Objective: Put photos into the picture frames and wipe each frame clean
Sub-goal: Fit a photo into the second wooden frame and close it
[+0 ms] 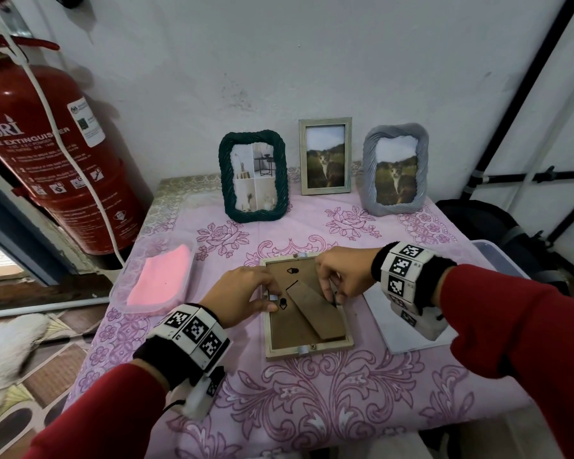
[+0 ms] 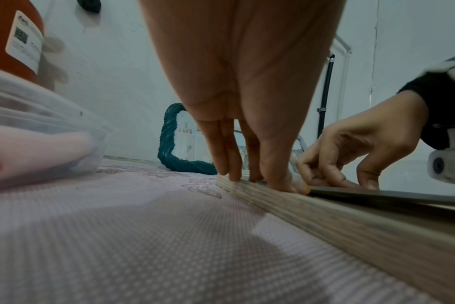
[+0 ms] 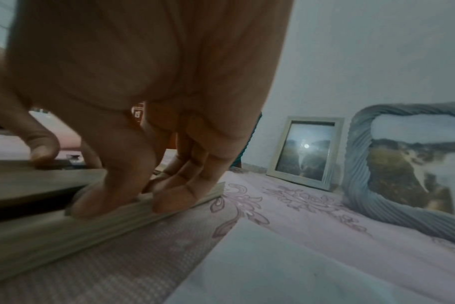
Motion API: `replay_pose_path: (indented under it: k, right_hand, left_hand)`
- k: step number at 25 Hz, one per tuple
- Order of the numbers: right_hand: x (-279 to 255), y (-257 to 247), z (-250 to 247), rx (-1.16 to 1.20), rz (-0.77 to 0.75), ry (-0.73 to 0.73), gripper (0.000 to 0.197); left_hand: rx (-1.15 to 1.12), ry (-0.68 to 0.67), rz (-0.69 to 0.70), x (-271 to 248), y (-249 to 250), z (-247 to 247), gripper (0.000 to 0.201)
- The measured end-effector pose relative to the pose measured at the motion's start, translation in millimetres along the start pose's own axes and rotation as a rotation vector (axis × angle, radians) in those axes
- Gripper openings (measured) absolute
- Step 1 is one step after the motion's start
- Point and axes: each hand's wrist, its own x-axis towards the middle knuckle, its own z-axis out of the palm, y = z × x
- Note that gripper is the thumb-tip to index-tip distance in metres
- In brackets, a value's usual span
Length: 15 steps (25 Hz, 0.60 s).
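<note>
Head view: face-down frame (image 1: 307, 348) on desk (image 1: 312, 409), left hand (image 1: 242, 298) and right hand (image 1: 347, 274) fingers pressing its back, gripping nothing.

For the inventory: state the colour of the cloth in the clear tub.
The cloth in the clear tub is pink, clearest in the head view.

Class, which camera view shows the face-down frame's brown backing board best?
The head view: the whole backing board shows from above, both hands at its edges. The left wrist view shows only the frame's side edge; the right wrist view, a blurred edge.
</note>
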Motion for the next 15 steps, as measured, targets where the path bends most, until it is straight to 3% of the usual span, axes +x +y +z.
replay_pose_path:
  k: [6,15]
  right_hand:
    - [9.9,-1.3,-3.6,0.081,0.060,-0.053,0.016]
    - [-7.7,-0.5,3.1,0.135,0.018,0.128,0.009]
  left_hand:
    - [-0.011,0.014,0.012,-0.8,-0.2,2.1,0.024]
    - [-0.001,0.005,0.001,-1.9,1.3,0.9,0.026]
